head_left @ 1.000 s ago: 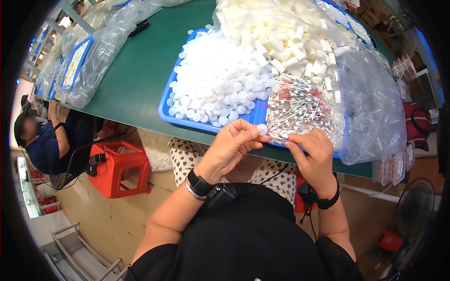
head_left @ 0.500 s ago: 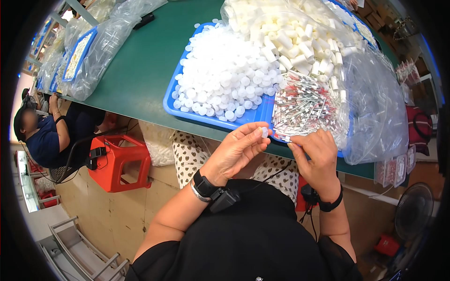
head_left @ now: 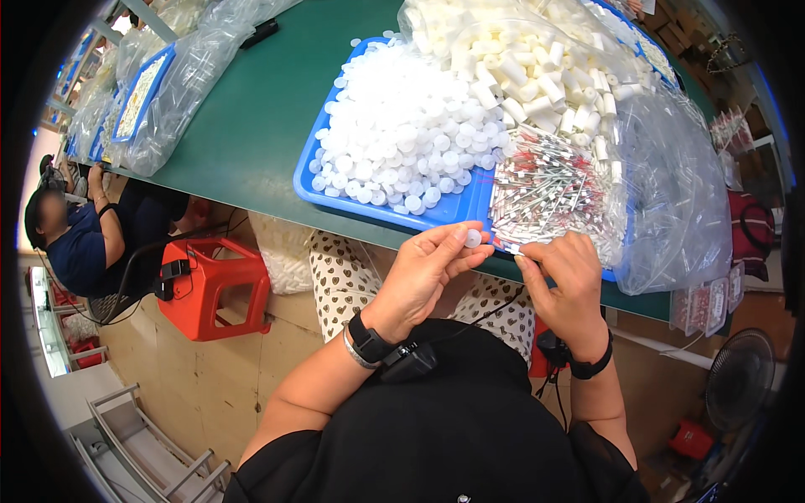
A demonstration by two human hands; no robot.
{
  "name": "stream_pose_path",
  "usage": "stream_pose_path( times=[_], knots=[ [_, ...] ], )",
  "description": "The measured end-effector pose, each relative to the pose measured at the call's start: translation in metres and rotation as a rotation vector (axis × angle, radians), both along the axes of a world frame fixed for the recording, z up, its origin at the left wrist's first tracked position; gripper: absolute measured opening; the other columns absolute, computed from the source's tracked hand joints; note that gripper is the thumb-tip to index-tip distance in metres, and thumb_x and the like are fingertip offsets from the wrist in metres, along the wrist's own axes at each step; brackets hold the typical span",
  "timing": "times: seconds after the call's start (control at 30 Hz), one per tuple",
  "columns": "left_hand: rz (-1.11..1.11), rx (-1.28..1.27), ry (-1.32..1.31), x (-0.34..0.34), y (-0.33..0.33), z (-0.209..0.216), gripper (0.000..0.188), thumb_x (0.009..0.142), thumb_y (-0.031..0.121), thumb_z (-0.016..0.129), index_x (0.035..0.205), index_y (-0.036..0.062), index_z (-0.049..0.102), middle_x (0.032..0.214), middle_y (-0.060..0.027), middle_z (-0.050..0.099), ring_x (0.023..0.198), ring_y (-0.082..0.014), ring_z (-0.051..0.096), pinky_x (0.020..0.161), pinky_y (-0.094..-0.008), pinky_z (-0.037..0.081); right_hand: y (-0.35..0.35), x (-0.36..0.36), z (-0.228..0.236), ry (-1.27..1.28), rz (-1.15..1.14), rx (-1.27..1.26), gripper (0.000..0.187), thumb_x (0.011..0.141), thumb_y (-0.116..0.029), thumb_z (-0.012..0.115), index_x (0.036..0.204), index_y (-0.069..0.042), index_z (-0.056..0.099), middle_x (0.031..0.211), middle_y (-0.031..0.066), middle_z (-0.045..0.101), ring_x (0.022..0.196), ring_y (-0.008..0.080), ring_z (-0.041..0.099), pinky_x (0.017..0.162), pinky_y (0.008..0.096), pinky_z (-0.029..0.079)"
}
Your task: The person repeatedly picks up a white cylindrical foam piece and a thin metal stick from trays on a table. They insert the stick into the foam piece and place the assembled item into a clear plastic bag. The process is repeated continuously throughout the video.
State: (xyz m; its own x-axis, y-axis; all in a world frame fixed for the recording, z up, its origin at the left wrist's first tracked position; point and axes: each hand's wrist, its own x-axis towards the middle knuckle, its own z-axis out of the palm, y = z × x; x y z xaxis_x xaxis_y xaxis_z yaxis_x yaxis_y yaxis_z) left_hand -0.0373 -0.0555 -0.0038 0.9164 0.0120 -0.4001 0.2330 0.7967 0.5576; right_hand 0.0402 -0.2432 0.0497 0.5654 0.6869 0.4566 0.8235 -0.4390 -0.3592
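Observation:
Between the thumb and fingers of my left hand (head_left: 422,281) is a small translucent white disc (head_left: 474,239), its round side showing. My right hand (head_left: 566,272) pinches a thin stick with a white end (head_left: 514,249), pointing toward the disc; a gap separates the two. Both hands are just off the front edge of a blue tray (head_left: 335,204). Its left part bears a heap of similar white discs (head_left: 402,126). In front of my right hand lies a pile of thin sticks (head_left: 549,184) with white and red parts.
Cream-white foam-like cylinders (head_left: 537,71) spill from a clear bag behind the sticks. Another clear plastic bag (head_left: 671,201) lies on the right. The green table (head_left: 226,126) extends left, where a person (head_left: 84,243) sits beyond a red stool (head_left: 214,289).
My left hand has turned slightly, so the disc shows more of its round side. My right hand has barely moved and keeps its pinch.

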Motion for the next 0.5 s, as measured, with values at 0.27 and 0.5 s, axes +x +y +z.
stream_pose_path(
  times=[0.27, 0.5],
  knots=[
    [0.014, -0.138, -0.058, -0.001, -0.002, -0.013, 0.035, 0.100, 0.020, 0.059, 0.126, -0.0026, 0.056, 0.104, -0.0047, 0.066, 0.092, -0.0106, 0.062, 0.082, -0.0236, 0.052, 0.003, -0.001, -0.002, 0.015, 0.020, -0.007, 0.013, 0.077, -0.006, 0.075, 0.085, -0.007, 0.065, 0.068, 0.0034, 0.053, 0.063, 0.0223, 0.047, 0.062, 0.0364, 0.035],
    [0.004, -0.060, -0.053, -0.001, -0.003, -0.013, 0.035, 0.099, 0.019, 0.060, 0.127, -0.0029, 0.056, 0.104, -0.0044, 0.066, 0.091, -0.0104, 0.063, 0.083, -0.0236, 0.052, 0.003, -0.002, 0.000, -0.024, 0.022, -0.040, 0.013, 0.077, -0.006, 0.074, 0.087, -0.007, 0.066, 0.069, 0.0035, 0.053, 0.064, 0.0223, 0.048, 0.062, 0.0366, 0.036]
  ],
)
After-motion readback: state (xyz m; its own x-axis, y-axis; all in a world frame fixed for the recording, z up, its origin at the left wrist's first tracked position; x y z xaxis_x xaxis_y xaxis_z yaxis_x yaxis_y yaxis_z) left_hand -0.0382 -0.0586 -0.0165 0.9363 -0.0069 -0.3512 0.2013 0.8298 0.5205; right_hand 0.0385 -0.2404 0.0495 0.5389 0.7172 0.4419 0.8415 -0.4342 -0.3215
